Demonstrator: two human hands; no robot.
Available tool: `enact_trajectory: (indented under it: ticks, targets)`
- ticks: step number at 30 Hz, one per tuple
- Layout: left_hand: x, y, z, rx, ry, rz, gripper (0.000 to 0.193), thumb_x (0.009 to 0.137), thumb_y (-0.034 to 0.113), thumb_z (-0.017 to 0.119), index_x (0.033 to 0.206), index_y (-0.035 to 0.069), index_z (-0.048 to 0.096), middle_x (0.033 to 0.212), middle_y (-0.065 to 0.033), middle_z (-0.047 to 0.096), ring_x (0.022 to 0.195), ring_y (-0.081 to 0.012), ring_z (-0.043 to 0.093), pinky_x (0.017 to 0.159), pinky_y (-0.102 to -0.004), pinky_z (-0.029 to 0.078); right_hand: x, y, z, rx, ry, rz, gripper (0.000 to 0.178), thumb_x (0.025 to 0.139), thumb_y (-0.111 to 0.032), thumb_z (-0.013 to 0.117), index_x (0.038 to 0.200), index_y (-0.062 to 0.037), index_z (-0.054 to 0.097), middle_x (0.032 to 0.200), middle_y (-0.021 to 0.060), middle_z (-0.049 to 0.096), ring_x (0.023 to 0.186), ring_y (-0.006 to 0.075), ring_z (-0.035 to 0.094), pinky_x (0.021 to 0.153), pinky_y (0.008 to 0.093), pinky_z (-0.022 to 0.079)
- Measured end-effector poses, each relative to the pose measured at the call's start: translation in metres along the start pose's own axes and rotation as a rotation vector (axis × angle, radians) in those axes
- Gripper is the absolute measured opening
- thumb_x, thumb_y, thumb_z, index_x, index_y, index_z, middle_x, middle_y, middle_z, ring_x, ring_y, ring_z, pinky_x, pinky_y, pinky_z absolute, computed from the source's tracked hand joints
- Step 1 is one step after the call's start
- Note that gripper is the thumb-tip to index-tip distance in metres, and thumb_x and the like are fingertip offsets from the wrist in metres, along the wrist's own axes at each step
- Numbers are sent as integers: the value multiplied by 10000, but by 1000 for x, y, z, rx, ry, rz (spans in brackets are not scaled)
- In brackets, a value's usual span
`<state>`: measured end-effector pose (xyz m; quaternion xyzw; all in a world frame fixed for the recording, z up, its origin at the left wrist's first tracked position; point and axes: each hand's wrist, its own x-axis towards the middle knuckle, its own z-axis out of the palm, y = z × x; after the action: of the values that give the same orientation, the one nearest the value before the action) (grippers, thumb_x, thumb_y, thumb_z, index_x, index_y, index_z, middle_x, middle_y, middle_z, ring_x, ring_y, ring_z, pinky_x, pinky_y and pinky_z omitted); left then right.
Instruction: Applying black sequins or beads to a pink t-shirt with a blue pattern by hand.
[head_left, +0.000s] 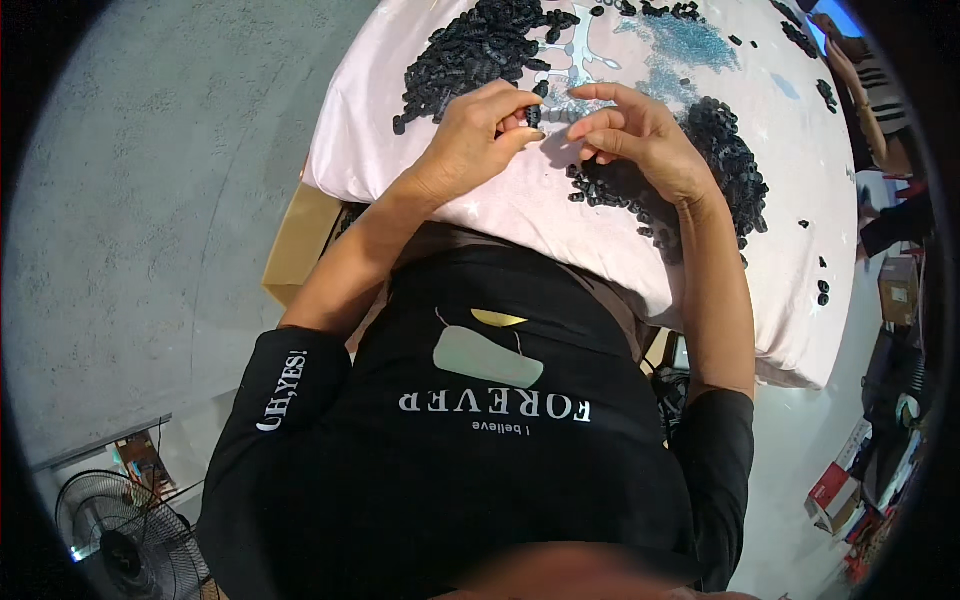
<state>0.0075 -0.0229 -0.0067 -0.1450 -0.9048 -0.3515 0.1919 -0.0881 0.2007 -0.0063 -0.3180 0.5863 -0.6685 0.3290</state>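
Between the thumb and fingertips of my left hand [468, 138] is a small black ribbed plastic part [533, 117], held upright above the cloth-covered table. Just to its right hovers my right hand [655, 145], its index finger stretched out and the other fingers loosely curled. Nothing shows between those fingers. A large heap of similar black parts [465, 65] lies beyond my left hand. Under and beside my right hand spreads a second pile of smaller black pieces [725, 160]. Transparent bluish pieces [695, 45] are scattered farther back.
The pale pink cloth [520, 215] drapes over the table edge in front of me. A cardboard box [302, 240] stands below its left side. Another person's arm [865, 110] reaches in at the far right. A fan [125, 545] stands on the floor at lower left.
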Motion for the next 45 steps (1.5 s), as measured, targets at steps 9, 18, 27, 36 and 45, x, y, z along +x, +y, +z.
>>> enact_trajectory:
  ticks: [9, 18, 27, 36, 45]
  targets:
    - [17, -30, -20, 175, 124, -86, 288, 807, 78, 729, 1080, 3, 679, 845, -82, 607, 664, -148, 581, 613, -271, 480, 3, 7, -10, -19, 167, -47, 345, 940, -154, 657, 1257, -31, 601, 965, 77, 721, 781, 87, 673, 703, 207, 532]
    - [15, -50, -29, 488, 207, 34, 246, 849, 75, 631, 1089, 29, 662, 1043, -125, 628, 949, -290, 619, 840, -374, 490, 5, 11, -16, -7, 361, -11, 295, 936, -196, 650, 1193, -53, 627, 972, 47, 713, 799, 66, 645, 739, 209, 480]
    - [-9, -7, 7, 241, -93, -4, 68, 839, 81, 658, 880, 28, 663, 895, -105, 616, 900, -309, 585, 808, -389, 467, 6, 15, -19, -76, 410, -78, 284, 945, -200, 642, 1174, -33, 632, 970, 72, 699, 814, 100, 645, 738, 223, 479]
    - [-3, -6, 11, 309, -166, 7, 58, 842, 80, 629, 849, 22, 631, 885, -115, 596, 907, -319, 570, 803, -416, 454, 7, 12, -14, -146, 416, -88, 179, 972, -134, 596, 1081, -7, 659, 927, 73, 705, 771, 110, 662, 721, 244, 527]
    - [-15, -10, -4, 386, -207, -3, 43, 865, 56, 586, 851, 16, 594, 901, -146, 587, 913, -336, 556, 833, -425, 434, 8, 15, -11, -200, 397, -65, 175, 980, -130, 590, 1074, 0, 660, 897, 59, 705, 756, 92, 654, 695, 230, 529]
